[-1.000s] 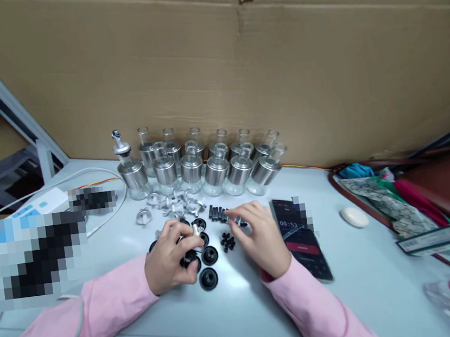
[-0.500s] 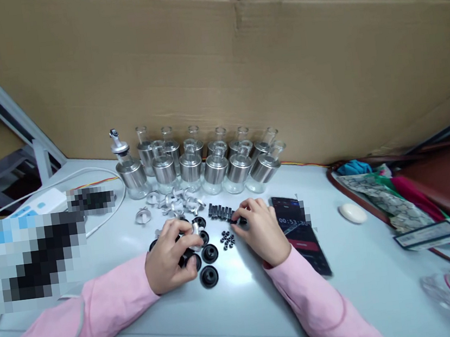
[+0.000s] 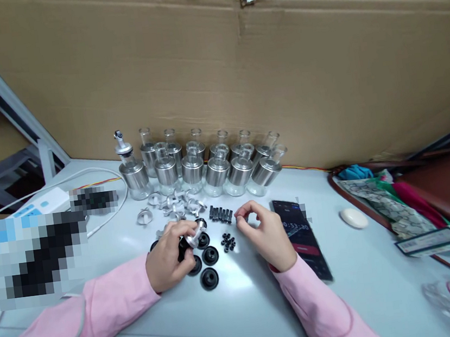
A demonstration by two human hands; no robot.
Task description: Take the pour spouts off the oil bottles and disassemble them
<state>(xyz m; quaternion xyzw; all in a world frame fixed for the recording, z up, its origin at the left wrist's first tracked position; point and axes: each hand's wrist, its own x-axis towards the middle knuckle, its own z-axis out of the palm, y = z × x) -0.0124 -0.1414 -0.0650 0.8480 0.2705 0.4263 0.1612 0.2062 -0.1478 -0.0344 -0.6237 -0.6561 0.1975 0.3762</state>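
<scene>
My left hand (image 3: 168,260) is closed on a silver pourer cap (image 3: 195,234), its round plate tilted between thumb and fingers. Under and beside that hand lie several round black stoppers (image 3: 210,255), some partly covered. My right hand (image 3: 266,233) has thumb and forefinger pinched together at the right end of a row of small black lever pieces (image 3: 221,214). A dark bit shows by those fingers, too small to name. Nearby is a cluster of tiny black rings (image 3: 228,242). Loose silver caps (image 3: 175,203) are heaped behind my left hand.
Two rows of glass bottles with steel bands (image 3: 217,169) stand at the back; the left one wears a pourer (image 3: 124,147). A phone (image 3: 301,235) lies right of my right hand, then a white oval object (image 3: 353,218). A power strip (image 3: 41,207) and cables lie left.
My left hand has turned the silver cap so that its plate now faces outward. My right hand has shifted slightly right, off the row of black lever pieces, its fingertips still pinched.
</scene>
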